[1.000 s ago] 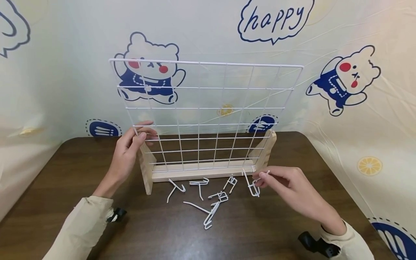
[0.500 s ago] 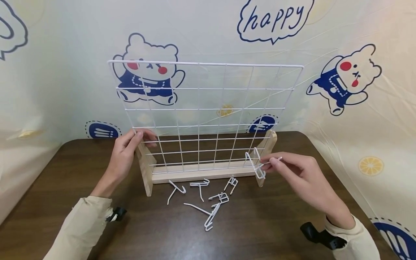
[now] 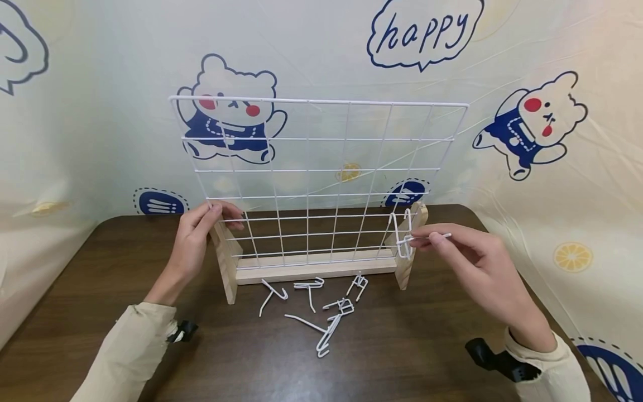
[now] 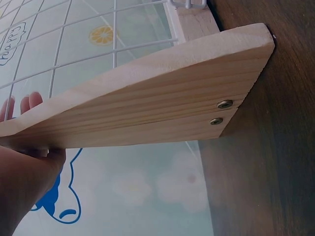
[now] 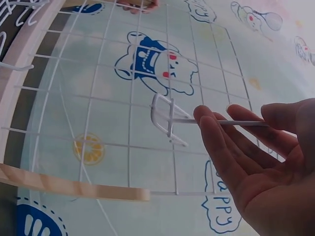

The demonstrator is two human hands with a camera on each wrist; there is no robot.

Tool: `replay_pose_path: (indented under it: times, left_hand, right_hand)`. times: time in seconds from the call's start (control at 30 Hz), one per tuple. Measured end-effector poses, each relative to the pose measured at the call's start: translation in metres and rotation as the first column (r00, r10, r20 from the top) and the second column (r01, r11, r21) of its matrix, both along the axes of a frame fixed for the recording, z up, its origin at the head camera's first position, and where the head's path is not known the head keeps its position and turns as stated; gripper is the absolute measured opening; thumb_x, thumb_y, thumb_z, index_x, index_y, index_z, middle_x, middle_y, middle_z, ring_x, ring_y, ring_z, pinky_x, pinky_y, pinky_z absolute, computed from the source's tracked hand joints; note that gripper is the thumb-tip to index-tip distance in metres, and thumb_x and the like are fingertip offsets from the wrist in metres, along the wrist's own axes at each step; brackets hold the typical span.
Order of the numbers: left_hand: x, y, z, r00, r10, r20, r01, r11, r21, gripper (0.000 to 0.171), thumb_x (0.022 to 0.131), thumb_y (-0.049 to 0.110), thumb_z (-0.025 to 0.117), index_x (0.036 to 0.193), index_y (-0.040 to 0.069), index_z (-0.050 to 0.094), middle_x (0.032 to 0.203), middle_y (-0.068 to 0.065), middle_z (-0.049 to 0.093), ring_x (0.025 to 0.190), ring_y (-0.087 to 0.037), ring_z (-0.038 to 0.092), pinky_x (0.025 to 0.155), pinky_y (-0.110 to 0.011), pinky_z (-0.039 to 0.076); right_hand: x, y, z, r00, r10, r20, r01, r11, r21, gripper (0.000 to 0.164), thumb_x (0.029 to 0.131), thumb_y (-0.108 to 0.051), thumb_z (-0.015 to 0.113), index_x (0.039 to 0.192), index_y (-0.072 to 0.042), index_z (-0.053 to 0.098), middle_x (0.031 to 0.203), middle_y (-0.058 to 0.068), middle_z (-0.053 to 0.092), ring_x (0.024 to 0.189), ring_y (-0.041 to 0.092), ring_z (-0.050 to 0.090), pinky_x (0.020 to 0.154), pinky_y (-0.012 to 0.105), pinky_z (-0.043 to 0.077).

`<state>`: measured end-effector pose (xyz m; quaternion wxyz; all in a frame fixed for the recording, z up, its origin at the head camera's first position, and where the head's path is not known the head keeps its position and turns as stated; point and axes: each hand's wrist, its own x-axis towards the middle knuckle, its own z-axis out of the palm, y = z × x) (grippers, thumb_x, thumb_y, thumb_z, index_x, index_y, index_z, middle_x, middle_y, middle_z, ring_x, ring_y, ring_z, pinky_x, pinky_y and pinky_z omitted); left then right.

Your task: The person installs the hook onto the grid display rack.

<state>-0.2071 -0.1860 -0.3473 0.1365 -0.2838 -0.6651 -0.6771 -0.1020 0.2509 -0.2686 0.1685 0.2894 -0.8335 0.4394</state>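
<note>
Hook to grid: my reading, a white wire hook (image 5: 171, 118) is being lined up with the lower right of the wire grid (image 3: 308, 170); it hangs on no bar, held only by the person.
Right hand: the right hand (image 3: 474, 262) pinches the hook's straight prong between thumb and fingers, the framed end turned toward the grid.
Left hand: the left hand (image 3: 195, 237) grips the upper end of the left upright (image 4: 162, 103), fingertips showing past its inner side; likely a steadying hold.
Hook against bars: overlaps them from the head; touching or just short, I cannot tell.
Next for the hook: would seem to call for passing both bent tips over a crosswire, then letting the frame drop flat; a tip missing its bar looks the likeliest slip.
Hook shape: rounded rectangular wire frame, two bent arms, one slim prong; smooth, looks coated.
Grid: thin white wires in open rectangles, heavier rod along the top.
Stand: pale wood, grain plain on the left upright, two metal bolts (image 4: 225, 104) low down; right upright (image 3: 404, 273) tapered, crossbar (image 3: 316, 272) between.
Loose hooks: five loose hooks (image 3: 273, 288) before the crossbar, lying at odd angles.
Table: dark brown table (image 3: 241, 363), wood-grained, faint sheen.
Backdrop: creased printed sheet (image 3: 331, 33), bears and orange slices.
</note>
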Motion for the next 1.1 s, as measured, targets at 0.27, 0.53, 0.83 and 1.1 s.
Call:
replay_pose_path:
  times: [0.27, 0.53, 0.83, 1.1]
  left_hand:
    - [0.001, 0.000, -0.002, 1.000, 0.019, -0.003, -0.019, 1.000, 0.001, 0.038, 0.108, 0.015, 0.039, 0.106, -0.016, 0.060, 0.100, -0.016, 0.066, 0.081, -0.025, 0.069, 0.079, -0.029, 0.059]
    - [0.001, 0.000, -0.002, 0.999, 0.043, -0.007, -0.043, 0.999, -0.024, 0.038, 0.108, 0.015, 0.039, 0.107, -0.016, 0.060, 0.099, -0.019, 0.065, 0.080, -0.026, 0.069, 0.079, -0.029, 0.059]
    - [0.000, 0.001, -0.002, 1.000, 0.024, -0.015, -0.024, 1.000, -0.005, 0.038, 0.108, 0.015, 0.039, 0.106, -0.016, 0.060, 0.100, -0.017, 0.066, 0.080, -0.026, 0.068, 0.079, -0.030, 0.059]
    - [0.000, 0.001, -0.002, 0.999, 0.024, -0.023, -0.024, 1.000, -0.001, 0.037, 0.108, 0.014, 0.038, 0.106, -0.016, 0.060, 0.100, -0.022, 0.064, 0.080, -0.027, 0.068, 0.078, -0.030, 0.059]
  right_hand:
    - [-0.003, -0.001, 0.011, 0.997, 0.057, -0.053, -0.064, 0.986, -0.152, 0.030, 0.100, 0.012, 0.045, 0.121, 0.006, 0.066, 0.111, 0.024, 0.069, 0.099, 0.021, 0.071, 0.090, 0.025, 0.054]
    - [-0.004, 0.000, 0.023, 0.991, 0.045, -0.122, -0.074, 0.968, -0.241, 0.028, 0.099, 0.012, 0.044, 0.119, 0.012, 0.064, 0.113, 0.027, 0.068, 0.103, 0.024, 0.070, 0.093, 0.026, 0.053]
    - [-0.005, -0.001, 0.038, 0.984, -0.051, -0.171, 0.007, 0.969, -0.247, 0.026, 0.100, 0.008, 0.046, 0.117, 0.012, 0.066, 0.112, 0.024, 0.070, 0.101, 0.022, 0.070, 0.093, 0.024, 0.053]
    - [-0.013, -0.002, 0.048, 0.972, -0.073, -0.223, 0.011, 0.964, -0.266, 0.025, 0.100, 0.007, 0.048, 0.115, 0.014, 0.066, 0.109, 0.021, 0.071, 0.098, 0.020, 0.070, 0.091, 0.023, 0.054]
